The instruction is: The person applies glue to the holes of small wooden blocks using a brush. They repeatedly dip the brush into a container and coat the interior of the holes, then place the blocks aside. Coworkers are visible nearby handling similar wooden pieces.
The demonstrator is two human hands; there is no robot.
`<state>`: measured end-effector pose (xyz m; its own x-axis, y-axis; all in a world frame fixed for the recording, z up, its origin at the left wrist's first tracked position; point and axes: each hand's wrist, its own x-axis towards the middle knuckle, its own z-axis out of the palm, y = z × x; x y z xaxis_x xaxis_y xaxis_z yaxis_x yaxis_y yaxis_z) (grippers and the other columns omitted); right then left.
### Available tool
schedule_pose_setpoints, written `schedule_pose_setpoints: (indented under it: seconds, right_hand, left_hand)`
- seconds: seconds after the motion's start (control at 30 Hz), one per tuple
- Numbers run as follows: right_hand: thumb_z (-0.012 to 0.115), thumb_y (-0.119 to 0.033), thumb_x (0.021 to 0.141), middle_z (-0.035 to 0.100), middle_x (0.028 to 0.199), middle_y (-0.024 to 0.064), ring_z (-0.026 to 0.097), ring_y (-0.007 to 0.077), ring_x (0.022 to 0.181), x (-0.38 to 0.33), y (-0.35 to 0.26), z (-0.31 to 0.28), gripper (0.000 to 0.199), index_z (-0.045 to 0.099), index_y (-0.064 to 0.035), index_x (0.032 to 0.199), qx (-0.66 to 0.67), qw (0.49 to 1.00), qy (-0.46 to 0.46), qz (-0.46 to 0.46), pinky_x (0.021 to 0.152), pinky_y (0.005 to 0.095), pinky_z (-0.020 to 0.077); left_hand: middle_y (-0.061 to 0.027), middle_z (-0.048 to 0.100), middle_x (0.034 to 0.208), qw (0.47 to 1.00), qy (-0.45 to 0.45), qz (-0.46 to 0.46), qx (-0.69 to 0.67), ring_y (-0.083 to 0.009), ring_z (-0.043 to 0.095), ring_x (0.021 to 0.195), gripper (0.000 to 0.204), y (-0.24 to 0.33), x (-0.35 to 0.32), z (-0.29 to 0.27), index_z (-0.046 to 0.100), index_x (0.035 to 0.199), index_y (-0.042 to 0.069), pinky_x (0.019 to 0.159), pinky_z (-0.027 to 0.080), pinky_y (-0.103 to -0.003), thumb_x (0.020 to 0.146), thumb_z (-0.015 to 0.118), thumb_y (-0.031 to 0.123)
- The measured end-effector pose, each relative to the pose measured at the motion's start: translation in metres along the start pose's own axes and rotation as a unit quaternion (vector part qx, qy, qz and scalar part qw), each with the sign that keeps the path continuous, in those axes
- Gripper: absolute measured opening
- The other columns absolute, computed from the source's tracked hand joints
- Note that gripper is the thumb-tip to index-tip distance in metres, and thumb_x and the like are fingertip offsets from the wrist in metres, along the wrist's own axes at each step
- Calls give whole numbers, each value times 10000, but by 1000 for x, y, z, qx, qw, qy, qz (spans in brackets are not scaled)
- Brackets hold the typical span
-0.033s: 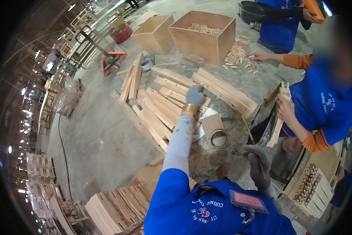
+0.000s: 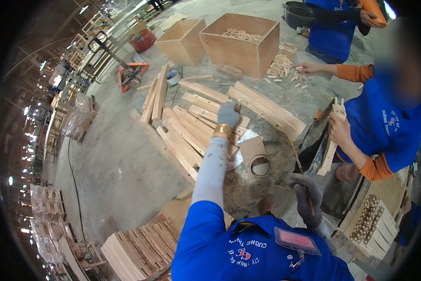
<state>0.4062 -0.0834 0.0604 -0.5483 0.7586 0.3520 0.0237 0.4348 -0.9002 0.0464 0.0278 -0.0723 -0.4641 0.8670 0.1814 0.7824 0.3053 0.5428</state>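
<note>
- The gloved left hand (image 2: pixel 229 114) reaches over the wooden slats (image 2: pixel 187 133), fingers curled in; their tips are turned away, so I cannot tell whether they grasp a slat or only rest there.
- The gloved right hand (image 2: pixel 308 199) has its fingers bent around a thin stick (image 2: pixel 296 154); the glove hides part of the shaft, and its far end is hard to make out against the slat pair (image 2: pixel 266 110).
- The slats lie in a loose, overlapping heap under and left of the left hand; the left forearm hides some of their near ends.
- Just below that hand, a crumpled silvery sheet (image 2: pixel 235 160) is partly covered by the arm and a tan box (image 2: pixel 251 149). Whitish contents show in the box's round opening.
- On the right, a co-worker (image 2: pixel 384 126), face blurred, holds a pegged wooden piece (image 2: pixel 330 159) and reaches toward a dowel pile (image 2: pixel 281 64).
- Beyond stand two wooden bins; the larger bin (image 2: pixel 239 56) shows dowels inside, the smaller bin's (image 2: pixel 181 47) bottom is out of sight.
- A second person (image 2: pixel 330 33) is cut off at the upper edge, holding an orange container (image 2: pixel 374 13).
- An orange pallet jack (image 2: pixel 131 75) stands farther left; stacked timber (image 2: pixel 140 248) is partly hidden below by the wearer's blue sleeve (image 2: pixel 203 234).
</note>
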Motion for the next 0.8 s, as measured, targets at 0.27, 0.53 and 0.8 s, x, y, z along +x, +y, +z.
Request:
schedule_pose_setpoints:
  seconds: [0.27,0.53,0.8]
  right_hand:
    - [671,39,727,595,1124,196,616,304,947,18,25,3,409,534,-10,1109,-221,969,62,-86,760,325,490]
    - [650,-60,688,530,1236,171,478,368,1142,124,152,57,496,524,-73,1167,-337,933,-38,-122,947,458,378]
    - [565,-92,717,422,1367,151,325,380,1297,178,241,90,515,503,-124,1227,-438,889,-95,-95,1078,507,227]
  left_hand:
    - [-63,537,1161,936,-122,76,320,-251,478,1115,397,-21,21,-17,561,1147,199,905,359,-434,759,627,245]
    - [-68,536,1168,938,-145,124,289,-241,471,1134,415,-37,32,-6,522,1160,176,903,361,-432,759,612,236]
    - [-26,509,1230,927,-177,154,294,-210,455,1175,462,-52,40,-18,520,1154,203,901,381,-420,712,642,146]
